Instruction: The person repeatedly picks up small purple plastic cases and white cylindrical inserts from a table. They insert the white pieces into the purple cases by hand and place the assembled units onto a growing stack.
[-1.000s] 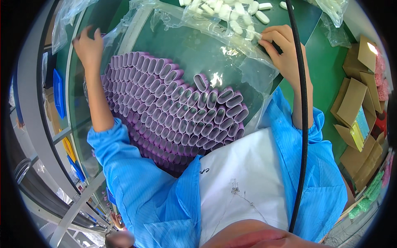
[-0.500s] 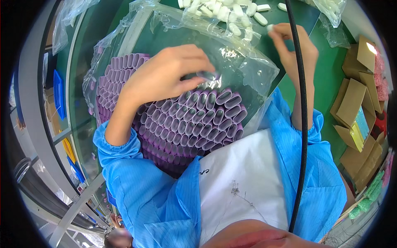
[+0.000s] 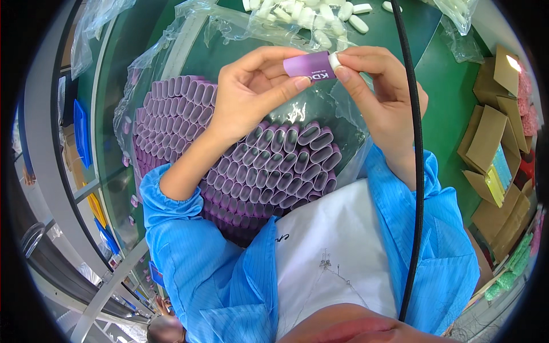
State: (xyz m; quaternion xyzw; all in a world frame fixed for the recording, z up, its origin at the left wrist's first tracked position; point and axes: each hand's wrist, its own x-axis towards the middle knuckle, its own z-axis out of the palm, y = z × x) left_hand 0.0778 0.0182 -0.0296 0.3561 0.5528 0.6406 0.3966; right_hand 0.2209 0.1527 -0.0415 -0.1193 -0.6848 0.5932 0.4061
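Observation:
My left hand [image 3: 260,86] is closed round a purple oval tube [image 3: 303,66], held sideways with its fingers above and thumb below. A small white plastic cap [image 3: 334,61] is pinched between the thumb and fingertips of my right hand [image 3: 377,80]. The cap meets the tube's right end; how far it sits inside I cannot tell. Below my hands, rows of open purple oval tubes [image 3: 251,171] stand packed together on clear plastic film. Past my hands, at the far side, lies a loose pile of white caps [image 3: 309,17].
Crumpled clear plastic film [image 3: 194,14] spreads across the green table [image 3: 446,114]. On the right stand open cardboard boxes [image 3: 486,137], with yellow and blue items in one. A black cable [image 3: 416,171] hangs down through the view. Blue trays [image 3: 82,134] are at the left.
My left hand has lifted a tube up and away from the rows. My right hand has come left and nearer with a white cap, which now meets the tube's end.

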